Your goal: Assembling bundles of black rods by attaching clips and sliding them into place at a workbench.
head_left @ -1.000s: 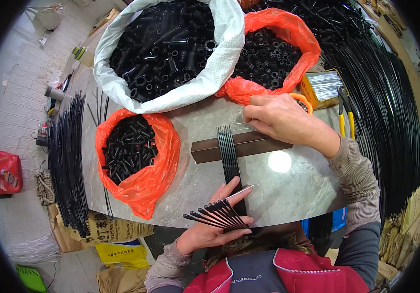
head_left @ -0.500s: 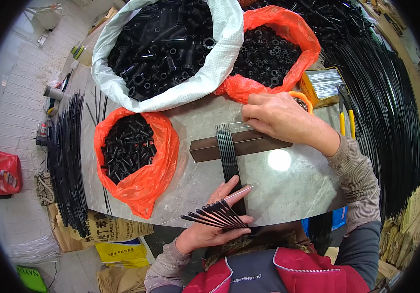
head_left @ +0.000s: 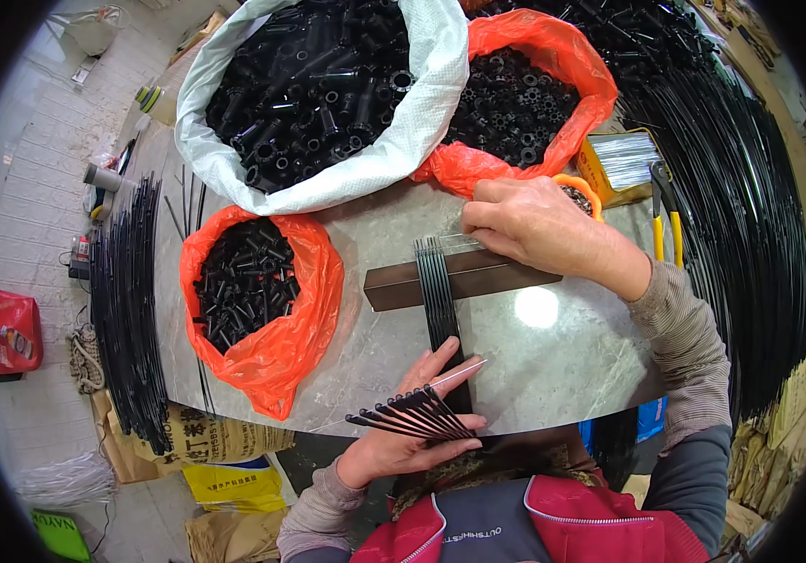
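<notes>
My left hand (head_left: 386,452) holds several thin black rods (head_left: 419,414) whose looped ends fan out to the left across its fingers. A thin pale wire (head_left: 457,372) runs through or along those ends; which of the two I cannot tell. Other black rods (head_left: 437,305) lie side by side over a dark brown bar (head_left: 488,279), and the fingertips of my left hand touch their near part. At the far tips of these rods, my right hand (head_left: 543,225) is closed in a pinch on a fine wire (head_left: 455,240). Its fingertips are partly hidden behind the hand.
Red bags of small black parts stand at the left (head_left: 323,281) and back (head_left: 590,56). Beside the latter is a big white sack (head_left: 426,113). On the right are yellow-handled pliers (head_left: 666,220), a box of metal pins (head_left: 628,161) and long black rods (head_left: 740,206). More rods (head_left: 126,310) lie left.
</notes>
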The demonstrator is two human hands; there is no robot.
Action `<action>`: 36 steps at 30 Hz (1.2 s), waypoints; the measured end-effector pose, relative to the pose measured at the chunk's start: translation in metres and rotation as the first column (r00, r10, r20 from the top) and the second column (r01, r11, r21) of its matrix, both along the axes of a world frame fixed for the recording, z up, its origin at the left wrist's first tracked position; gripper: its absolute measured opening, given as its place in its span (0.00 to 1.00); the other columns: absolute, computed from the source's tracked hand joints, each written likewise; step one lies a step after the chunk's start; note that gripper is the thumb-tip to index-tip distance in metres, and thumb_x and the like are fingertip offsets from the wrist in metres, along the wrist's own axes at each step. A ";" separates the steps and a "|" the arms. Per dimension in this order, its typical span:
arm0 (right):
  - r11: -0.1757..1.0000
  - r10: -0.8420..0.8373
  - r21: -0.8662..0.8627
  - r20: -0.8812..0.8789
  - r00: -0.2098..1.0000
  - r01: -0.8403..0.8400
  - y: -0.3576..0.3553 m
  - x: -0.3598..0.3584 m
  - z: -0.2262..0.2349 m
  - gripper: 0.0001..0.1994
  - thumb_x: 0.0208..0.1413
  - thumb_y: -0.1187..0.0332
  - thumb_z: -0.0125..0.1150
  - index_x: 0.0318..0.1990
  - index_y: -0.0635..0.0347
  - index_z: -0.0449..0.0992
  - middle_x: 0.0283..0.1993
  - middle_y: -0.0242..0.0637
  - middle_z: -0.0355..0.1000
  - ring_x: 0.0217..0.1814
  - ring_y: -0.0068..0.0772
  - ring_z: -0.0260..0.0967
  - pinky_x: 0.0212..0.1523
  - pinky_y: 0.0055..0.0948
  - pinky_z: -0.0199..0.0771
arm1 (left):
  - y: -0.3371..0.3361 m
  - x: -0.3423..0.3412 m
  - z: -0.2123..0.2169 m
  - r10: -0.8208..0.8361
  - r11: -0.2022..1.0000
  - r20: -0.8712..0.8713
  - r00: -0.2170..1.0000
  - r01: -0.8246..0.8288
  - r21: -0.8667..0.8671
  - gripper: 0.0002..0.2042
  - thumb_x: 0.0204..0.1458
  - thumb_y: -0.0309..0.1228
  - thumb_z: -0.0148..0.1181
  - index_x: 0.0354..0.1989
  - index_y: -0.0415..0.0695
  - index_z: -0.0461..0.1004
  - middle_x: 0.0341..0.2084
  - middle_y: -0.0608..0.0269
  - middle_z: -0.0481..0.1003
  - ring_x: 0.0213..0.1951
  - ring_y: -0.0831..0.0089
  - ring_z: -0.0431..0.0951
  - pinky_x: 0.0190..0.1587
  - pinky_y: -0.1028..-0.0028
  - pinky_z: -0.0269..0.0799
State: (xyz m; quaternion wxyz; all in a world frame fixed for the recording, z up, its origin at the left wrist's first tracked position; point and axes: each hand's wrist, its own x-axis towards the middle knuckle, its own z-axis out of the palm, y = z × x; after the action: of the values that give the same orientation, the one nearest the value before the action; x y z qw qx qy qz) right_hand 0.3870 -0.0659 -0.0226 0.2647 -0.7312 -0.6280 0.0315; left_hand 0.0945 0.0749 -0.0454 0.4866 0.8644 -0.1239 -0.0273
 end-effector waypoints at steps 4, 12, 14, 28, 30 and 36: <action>1.000 0.001 -0.011 0.011 1.000 -0.001 0.000 0.000 0.000 0.06 0.60 0.68 0.62 0.41 0.59 0.79 0.39 0.43 0.75 0.43 0.51 0.78 0.42 0.46 0.78 | 0.000 0.000 -0.001 -0.002 1.000 0.007 1.000 0.002 0.011 0.18 0.49 0.40 0.79 0.50 0.65 0.87 0.74 0.54 0.64 0.80 0.41 0.49 0.76 0.39 0.45; 1.000 0.006 0.011 0.005 1.000 -0.006 -0.002 0.002 0.001 0.06 0.62 0.67 0.63 0.41 0.58 0.79 0.39 0.42 0.75 0.42 0.49 0.79 0.41 0.45 0.78 | 0.000 -0.001 -0.001 0.002 1.000 0.003 1.000 -0.002 0.004 0.18 0.49 0.40 0.79 0.50 0.66 0.87 0.74 0.54 0.64 0.80 0.41 0.49 0.76 0.39 0.45; 1.000 0.006 0.001 0.015 1.000 -0.006 -0.001 0.002 0.001 0.06 0.62 0.67 0.63 0.41 0.58 0.79 0.39 0.42 0.75 0.42 0.49 0.79 0.41 0.45 0.78 | 0.000 -0.001 -0.001 0.003 1.000 0.003 1.000 -0.003 0.005 0.18 0.49 0.40 0.79 0.50 0.65 0.87 0.74 0.54 0.64 0.80 0.41 0.49 0.76 0.39 0.45; 1.000 0.008 0.027 0.026 1.000 -0.009 0.000 0.001 -0.001 0.06 0.62 0.67 0.63 0.40 0.58 0.79 0.38 0.42 0.75 0.42 0.49 0.78 0.40 0.45 0.78 | 0.000 0.000 -0.001 0.009 1.000 -0.006 1.000 -0.009 -0.002 0.18 0.48 0.39 0.80 0.50 0.65 0.87 0.74 0.54 0.65 0.80 0.41 0.49 0.76 0.38 0.45; 1.000 0.003 0.030 0.010 1.000 -0.003 0.000 0.001 0.000 0.06 0.61 0.67 0.63 0.40 0.58 0.79 0.38 0.42 0.75 0.42 0.50 0.78 0.40 0.46 0.78 | 0.000 0.000 0.000 0.011 1.000 -0.010 1.000 -0.012 -0.016 0.19 0.48 0.39 0.80 0.50 0.65 0.87 0.74 0.54 0.65 0.80 0.41 0.49 0.76 0.38 0.45; 1.000 0.008 0.020 0.004 1.000 -0.008 0.000 0.001 0.002 0.06 0.62 0.67 0.62 0.40 0.59 0.80 0.38 0.43 0.75 0.42 0.50 0.78 0.41 0.46 0.78 | 0.000 0.000 0.000 0.010 1.000 -0.004 1.000 -0.010 -0.011 0.19 0.48 0.39 0.80 0.50 0.65 0.87 0.74 0.54 0.65 0.80 0.41 0.49 0.76 0.38 0.45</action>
State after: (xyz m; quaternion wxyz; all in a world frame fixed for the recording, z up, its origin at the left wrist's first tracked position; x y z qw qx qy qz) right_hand 0.3877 -0.0659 -0.0203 0.2708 -0.7260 -0.6317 0.0250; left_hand 0.0946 0.0745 -0.0450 0.4917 0.8622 -0.1188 -0.0256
